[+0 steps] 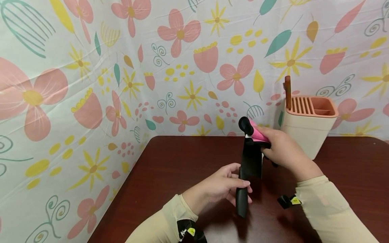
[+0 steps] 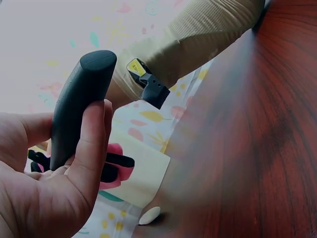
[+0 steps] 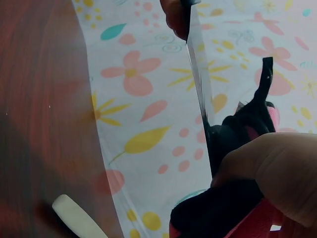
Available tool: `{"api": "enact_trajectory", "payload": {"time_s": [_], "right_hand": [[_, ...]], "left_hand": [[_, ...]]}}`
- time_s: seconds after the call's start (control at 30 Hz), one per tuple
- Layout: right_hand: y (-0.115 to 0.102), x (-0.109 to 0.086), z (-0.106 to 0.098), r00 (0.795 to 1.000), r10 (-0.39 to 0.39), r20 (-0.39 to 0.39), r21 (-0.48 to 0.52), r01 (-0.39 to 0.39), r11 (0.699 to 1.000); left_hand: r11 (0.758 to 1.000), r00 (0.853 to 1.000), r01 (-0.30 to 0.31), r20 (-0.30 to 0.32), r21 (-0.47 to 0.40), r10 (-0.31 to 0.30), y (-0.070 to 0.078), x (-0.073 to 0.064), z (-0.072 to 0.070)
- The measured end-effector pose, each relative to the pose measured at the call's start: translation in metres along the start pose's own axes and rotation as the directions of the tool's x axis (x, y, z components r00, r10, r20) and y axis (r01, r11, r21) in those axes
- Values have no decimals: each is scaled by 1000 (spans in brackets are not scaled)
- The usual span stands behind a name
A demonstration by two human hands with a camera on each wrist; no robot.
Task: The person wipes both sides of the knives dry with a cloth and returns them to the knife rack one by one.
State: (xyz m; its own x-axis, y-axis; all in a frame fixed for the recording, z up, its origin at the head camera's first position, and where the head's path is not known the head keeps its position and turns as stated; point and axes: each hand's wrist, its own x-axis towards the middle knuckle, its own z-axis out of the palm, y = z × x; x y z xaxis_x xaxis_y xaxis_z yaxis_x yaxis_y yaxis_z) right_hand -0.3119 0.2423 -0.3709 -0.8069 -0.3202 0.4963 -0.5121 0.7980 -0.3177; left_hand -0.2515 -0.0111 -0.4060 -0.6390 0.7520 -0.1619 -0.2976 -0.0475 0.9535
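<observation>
Notably, the right wrist view shows the thin, bright edge of the knife (image 1: pixel 254 160) running down from the top to the black part of the pink-and-black tool (image 1: pixel 257 134), while the head view shows the dark broad side. Whether the blade sits in a slot cannot be told. Both wrist views also catch a pale rounded object (image 3: pixel 79 217) on the tabletop (image 1: pixel 188 152), at the lower left in the right wrist view; the head view does not show it.

In the head view, the table's far edge crosses mid-frame along the patterned cloth (image 1: pixel 182 67). Bare dark wood spreads left of the hands, but at right the cream holder (image 1: pixel 307 135), with a brown handle (image 1: pixel 288 92) upright in it, stands close behind the right hand (image 1: pixel 284 148). The knife is held above the table, right of centre, handle downward.

The left hand (image 1: pixel 223 185) wraps its thumb and fingers around the black knife handle; the right hand's fingers grip the tool at the blade's upper end.
</observation>
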Motion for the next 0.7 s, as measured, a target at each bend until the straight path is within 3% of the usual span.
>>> {"api": "enact_trajectory", "payload": {"time_s": [0.2, 0.7], "right_hand": [[3, 1, 1, 1000, -29, 6, -36, 29, 999], [8, 1, 8, 1000, 9, 21, -51, -8, 999]], "left_hand": [[1000, 1000, -7, 4, 2, 7, 1, -1, -1], [1000, 999, -16, 31, -8, 17, 4, -3, -4]]}}
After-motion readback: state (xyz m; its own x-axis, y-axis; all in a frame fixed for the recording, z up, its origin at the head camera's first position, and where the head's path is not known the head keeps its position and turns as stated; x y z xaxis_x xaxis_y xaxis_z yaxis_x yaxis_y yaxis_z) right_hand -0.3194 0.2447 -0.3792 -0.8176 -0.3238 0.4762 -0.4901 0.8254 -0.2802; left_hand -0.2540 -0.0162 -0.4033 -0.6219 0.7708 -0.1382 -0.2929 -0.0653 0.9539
